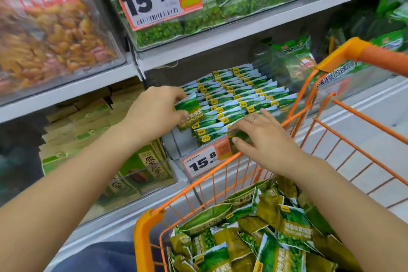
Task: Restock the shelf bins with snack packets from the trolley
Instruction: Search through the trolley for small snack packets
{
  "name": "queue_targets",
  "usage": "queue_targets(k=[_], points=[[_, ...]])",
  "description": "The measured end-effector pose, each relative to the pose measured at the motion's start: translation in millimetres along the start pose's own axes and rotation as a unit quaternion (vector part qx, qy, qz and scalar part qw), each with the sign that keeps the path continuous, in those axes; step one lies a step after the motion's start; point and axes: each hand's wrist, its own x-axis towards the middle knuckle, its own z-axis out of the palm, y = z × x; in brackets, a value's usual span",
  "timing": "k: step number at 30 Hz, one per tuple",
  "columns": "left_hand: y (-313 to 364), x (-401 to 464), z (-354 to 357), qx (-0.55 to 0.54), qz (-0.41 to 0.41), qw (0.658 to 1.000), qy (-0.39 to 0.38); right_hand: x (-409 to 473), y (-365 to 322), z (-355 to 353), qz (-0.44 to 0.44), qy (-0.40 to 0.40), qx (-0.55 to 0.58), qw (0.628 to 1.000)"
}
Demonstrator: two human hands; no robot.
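Observation:
A clear shelf bin (176,146) on the middle shelf holds several rows of green snack packets (240,95) standing on edge. My left hand (154,112) pinches one green packet (189,115) at the bin's left front corner, thumb on its face. My right hand (262,137) lies with straight fingers on the front row of packets, a ring on one finger. Below, the orange trolley (145,234) holds a loose heap of green and olive packets (265,234).
A 15.8 price tag (205,161) hangs on the bin's front. Boxed green goods (141,168) fill the bin to the left. Above are a bin of green peas (220,6) and a bin of orange snacks (48,35). The trolley handle (362,53) crosses at right.

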Motion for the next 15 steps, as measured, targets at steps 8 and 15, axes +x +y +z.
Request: queue_targets(k=[8,15], points=[[28.1,19.8,19.0,-0.004,0.066,0.980,-0.190,-2.1,11.5,-14.7,0.031,0.053,0.034,0.998],[26.9,29.9,54.7,-0.077,0.069,0.959,-0.264,-4.4,21.2,-14.5,0.053,0.087,0.023,0.995]])
